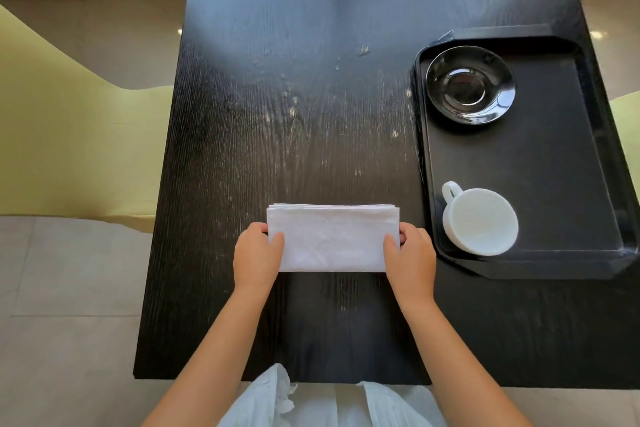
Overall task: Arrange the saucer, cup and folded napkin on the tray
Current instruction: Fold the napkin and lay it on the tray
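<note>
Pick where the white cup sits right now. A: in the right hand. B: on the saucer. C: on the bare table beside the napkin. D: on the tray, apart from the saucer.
D: the cup stands at the tray's near end, the saucer at its far end, with bare tray between them.

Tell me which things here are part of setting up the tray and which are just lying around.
Part of the job:
tray
black saucer
white cup
folded napkin, held by left hand and right hand

Just around:
table
crumbs
yellow-green seating
</note>
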Demonstrator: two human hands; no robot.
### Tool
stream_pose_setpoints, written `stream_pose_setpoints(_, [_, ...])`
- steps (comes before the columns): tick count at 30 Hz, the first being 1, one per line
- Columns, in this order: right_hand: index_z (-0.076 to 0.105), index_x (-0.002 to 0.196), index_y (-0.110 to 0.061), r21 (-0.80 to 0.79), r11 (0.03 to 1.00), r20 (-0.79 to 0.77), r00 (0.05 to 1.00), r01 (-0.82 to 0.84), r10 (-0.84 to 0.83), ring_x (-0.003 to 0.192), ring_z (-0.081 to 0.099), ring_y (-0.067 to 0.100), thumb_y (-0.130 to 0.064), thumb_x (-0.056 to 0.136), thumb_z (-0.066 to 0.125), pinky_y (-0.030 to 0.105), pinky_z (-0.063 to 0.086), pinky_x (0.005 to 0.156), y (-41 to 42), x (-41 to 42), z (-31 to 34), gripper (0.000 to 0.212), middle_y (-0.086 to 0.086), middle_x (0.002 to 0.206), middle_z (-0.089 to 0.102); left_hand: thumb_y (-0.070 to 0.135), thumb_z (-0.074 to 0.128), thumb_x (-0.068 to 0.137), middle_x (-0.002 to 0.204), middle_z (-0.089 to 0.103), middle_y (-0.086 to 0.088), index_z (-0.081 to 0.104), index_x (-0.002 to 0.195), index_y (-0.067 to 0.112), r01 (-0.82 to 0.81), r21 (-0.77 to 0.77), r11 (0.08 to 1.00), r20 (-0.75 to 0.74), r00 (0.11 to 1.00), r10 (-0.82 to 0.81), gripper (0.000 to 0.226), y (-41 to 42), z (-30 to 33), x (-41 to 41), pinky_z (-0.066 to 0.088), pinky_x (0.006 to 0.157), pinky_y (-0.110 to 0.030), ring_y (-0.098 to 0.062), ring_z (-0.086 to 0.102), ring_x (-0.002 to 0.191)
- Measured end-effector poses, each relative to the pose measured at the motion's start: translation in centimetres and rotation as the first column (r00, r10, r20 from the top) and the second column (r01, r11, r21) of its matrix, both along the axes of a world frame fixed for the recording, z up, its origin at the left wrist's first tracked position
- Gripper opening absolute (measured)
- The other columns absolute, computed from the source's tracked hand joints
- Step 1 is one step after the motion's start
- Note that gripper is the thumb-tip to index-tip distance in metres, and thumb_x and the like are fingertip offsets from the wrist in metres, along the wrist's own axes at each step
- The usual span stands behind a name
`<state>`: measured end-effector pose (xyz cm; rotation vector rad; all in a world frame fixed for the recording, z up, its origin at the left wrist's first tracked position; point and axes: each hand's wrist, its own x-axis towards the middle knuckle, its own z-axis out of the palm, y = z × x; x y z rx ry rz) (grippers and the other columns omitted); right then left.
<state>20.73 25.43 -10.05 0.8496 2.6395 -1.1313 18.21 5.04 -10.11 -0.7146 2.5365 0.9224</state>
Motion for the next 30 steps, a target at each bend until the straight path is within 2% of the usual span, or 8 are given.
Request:
stream_pose_setpoints(4, [0.057, 0.090, -0.010, -0.011, 1.000, -0.004, 1.000, -0.002, 0.002, 0.084, 0.052, 0.021, -0.013, 0.088, 0.052, 0.031, 0.043, 0.063, 0.2, -0.2, 0.3, 0.006, 0.003, 0.091, 0.052, 0.017, 0.055, 0.087, 0.088, 0.060, -0.016, 0.061, 0.081, -0.002, 0.018, 0.065, 0.998, 0.051, 0.998, -0.021, 0.020, -0.7, -0.5, -0.4, 0.045, 0.059, -0.026, -0.027, 0.060, 0.079])
stream_pose_setpoints(10, [0.050, 0.105, -0.017, -0.278, 0.960, 0.061, 0.998, 0.046, -0.030, 0.076, 0.054, 0.008, -0.012, 0.091, 0.046, 0.024, 0.044, 0.062, 0.0, 0.0, 1.6, 0.015, -0.012, 0.079, 0.056, 0.020, 0.046, 0.095, 0.088, 0.060, -0.004, 0.059, 0.093, 0.011, 0.005, 0.187, 0.982, 0.061, 0.998, -0.016, 0.016, -2.2, 0.9, 0.0, 0.043, 0.062, -0.024, -0.014, 0.056, 0.078])
stream_pose_setpoints(14, [0.060, 0.097, -0.022, -0.316, 0.948, 0.046, 0.998, 0.045, -0.033, 0.079, 0.058, 0.006, -0.010, 0.090, 0.050, 0.031, 0.048, 0.072, 0.3, -0.1, 2.3, 0.018, -0.009, 0.101, 0.063, 0.016, 0.048, 0.095, 0.095, 0.066, -0.007, 0.062, 0.086, 0.020, -0.040, 0.331, 0.943, 0.134, 0.991, -0.005, 0.017, -3.9, 1.9, -0.4, 0.050, 0.075, -0.035, -0.021, 0.062, 0.089])
stream_pose_setpoints(18, [0.049, 0.093, -0.034, -0.379, 0.925, -0.057, 0.997, 0.029, -0.054, 0.076, 0.063, 0.019, -0.009, 0.086, 0.058, 0.037, 0.051, 0.072, 0.9, -0.4, 4.8, 0.028, 0.008, 0.077, 0.069, 0.014, 0.053, 0.094, 0.101, 0.071, -0.002, 0.067, 0.105, 0.018, -0.175, 0.558, 0.811, 0.187, 0.979, 0.082, 0.018, -5.2, 3.9, -1.1, 0.058, 0.067, -0.027, -0.017, 0.068, 0.095])
stream_pose_setpoints(21, [0.054, 0.083, -0.030, -0.375, 0.927, -0.132, 0.990, 0.004, -0.057, 0.072, 0.061, 0.012, -0.007, 0.085, 0.058, 0.034, 0.048, 0.063, 1.7, -1.1, 6.6, 0.023, 0.002, 0.072, 0.066, 0.013, 0.054, 0.092, 0.105, 0.070, -0.006, 0.064, 0.112, 0.011, -0.179, 0.609, 0.772, 0.180, 0.980, 0.085, 0.022, -5.0, 5.2, -2.2, 0.058, 0.065, -0.026, -0.021, 0.068, 0.096])
stream_pose_setpoints(23, [0.060, 0.078, -0.025, -0.375, 0.927, -0.178, 0.982, -0.007, -0.065, 0.067, 0.059, 0.002, -0.005, 0.086, 0.058, 0.023, 0.046, 0.061, 2.7, -1.5, 7.9, 0.021, -0.001, 0.071, 0.065, 0.011, 0.055, 0.092, 0.108, 0.067, -0.007, 0.056, 0.117, 0.013, -0.178, 0.633, 0.753, 0.163, 0.982, 0.095, 0.025, -4.0, 6.2, -3.2, 0.058, 0.067, -0.031, -0.022, 0.068, 0.096])
stream_pose_setpoints(26, [0.068, 0.080, -0.023, -0.401, 0.916, -0.203, 0.972, 0.025, -0.115, 0.070, 0.061, -0.007, -0.006, 0.088, 0.059, 0.016, 0.048, 0.064, 5.1, -2.2, 9.9, 0.021, -0.008, 0.078, 0.068, 0.008, 0.056, 0.091, 0.104, 0.063, -0.008, 0.041, 0.118, 0.022, -0.102, 0.656, 0.748, 0.096, 0.994, 0.052, 0.033, -1.7, 8.2, -5.0, 0.058, 0.067, -0.033, -0.024, 0.066, 0.095])
stream_pose_setpoints(30, [0.071, 0.083, -0.022, -0.373, 0.928, -0.238, 0.965, 0.018, -0.114, 0.069, 0.064, -0.005, -0.005, 0.085, 0.062, 0.010, 0.051, 0.059, 9.9, -3.0, 12.5, 0.019, -0.013, 0.081, 0.070, 0.004, 0.053, 0.092, 0.103, 0.062, -0.009, 0.048, 0.096, 0.015, 0.178, 0.596, 0.783, -0.069, 0.983, -0.171, 0.012, 2.4, 10.9, -8.0, 0.059, 0.075, -0.036, -0.025, 0.063, 0.099])
